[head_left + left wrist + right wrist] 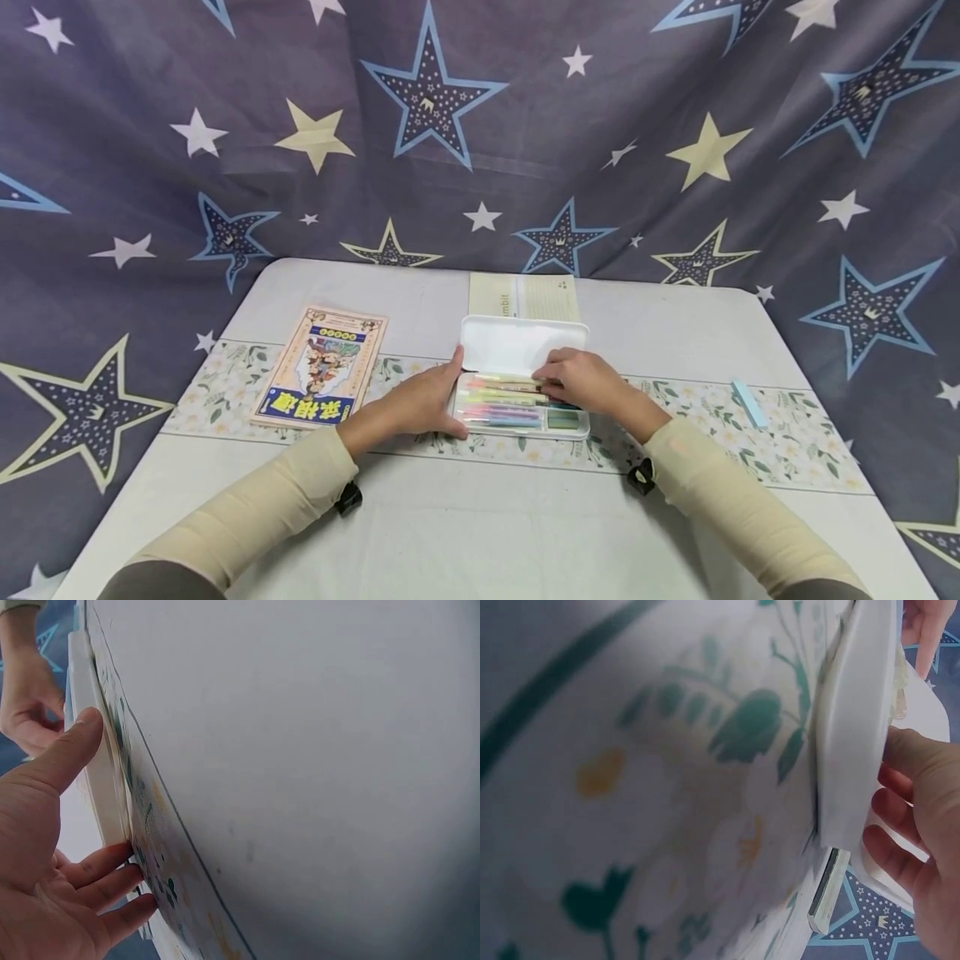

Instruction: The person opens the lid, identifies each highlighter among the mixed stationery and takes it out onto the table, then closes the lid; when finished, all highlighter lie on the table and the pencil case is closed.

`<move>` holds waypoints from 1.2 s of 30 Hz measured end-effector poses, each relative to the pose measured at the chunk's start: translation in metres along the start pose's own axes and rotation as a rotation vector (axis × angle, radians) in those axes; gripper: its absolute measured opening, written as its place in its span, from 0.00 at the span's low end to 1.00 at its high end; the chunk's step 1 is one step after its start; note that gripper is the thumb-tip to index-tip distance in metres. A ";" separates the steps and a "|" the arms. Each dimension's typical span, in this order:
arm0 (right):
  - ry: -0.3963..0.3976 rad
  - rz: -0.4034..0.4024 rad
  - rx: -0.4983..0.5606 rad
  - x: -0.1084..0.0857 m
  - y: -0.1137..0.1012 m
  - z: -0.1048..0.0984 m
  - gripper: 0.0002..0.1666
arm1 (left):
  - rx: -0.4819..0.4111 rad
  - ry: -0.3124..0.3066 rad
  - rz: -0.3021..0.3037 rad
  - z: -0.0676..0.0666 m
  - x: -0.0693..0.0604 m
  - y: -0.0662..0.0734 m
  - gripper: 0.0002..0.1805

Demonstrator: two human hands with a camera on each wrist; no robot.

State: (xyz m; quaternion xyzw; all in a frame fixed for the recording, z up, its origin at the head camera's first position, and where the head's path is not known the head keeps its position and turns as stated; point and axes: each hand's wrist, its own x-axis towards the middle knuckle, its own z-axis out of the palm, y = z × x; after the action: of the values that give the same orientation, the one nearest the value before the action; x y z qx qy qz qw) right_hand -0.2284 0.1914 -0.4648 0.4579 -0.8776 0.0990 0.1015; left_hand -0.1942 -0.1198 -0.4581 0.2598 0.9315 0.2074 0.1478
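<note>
An opened white pencil case [567,432] lies on the table with its lid [517,343] raised toward the back. Several pastel pens [498,410] lie side by side inside it. My left hand [426,402] holds the left end of the case, with one digit by the hinge and another at the front corner. In the left wrist view the thumb [75,754] lies along the case wall. Over the right part of the case, my right hand [582,379] has curled fingers and pinches the end of a pen near the hinge. The fingers partly hide that pen.
A book with an illustrated cover [322,367] lies left of the case. Behind the lid is a cream notebook [522,297]. A small light-blue bar-shaped object [748,404] sits farther right on the flowered strip [806,442]. A starry cloth [480,183] hangs behind the table.
</note>
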 end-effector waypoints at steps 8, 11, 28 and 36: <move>0.038 -0.007 -0.047 0.002 -0.002 -0.001 0.06 | 0.005 -0.002 -0.001 -0.001 0.002 0.000 0.77; 0.060 -0.002 -0.071 0.003 -0.003 -0.002 0.06 | 0.011 0.001 0.002 -0.002 0.003 0.000 0.78; 0.074 0.049 -0.066 -0.007 0.003 -0.017 0.11 | -0.001 0.002 0.006 -0.001 0.002 -0.001 0.78; 0.127 0.080 -0.037 -0.026 0.012 -0.029 0.13 | -0.015 0.001 0.003 0.000 0.000 -0.002 0.78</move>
State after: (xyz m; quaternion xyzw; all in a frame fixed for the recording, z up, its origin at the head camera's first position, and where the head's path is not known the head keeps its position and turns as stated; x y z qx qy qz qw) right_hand -0.2217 0.2264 -0.4449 0.4135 -0.8886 0.1156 0.1614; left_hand -0.1947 -0.1215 -0.4595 0.2601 0.9296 0.2145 0.1492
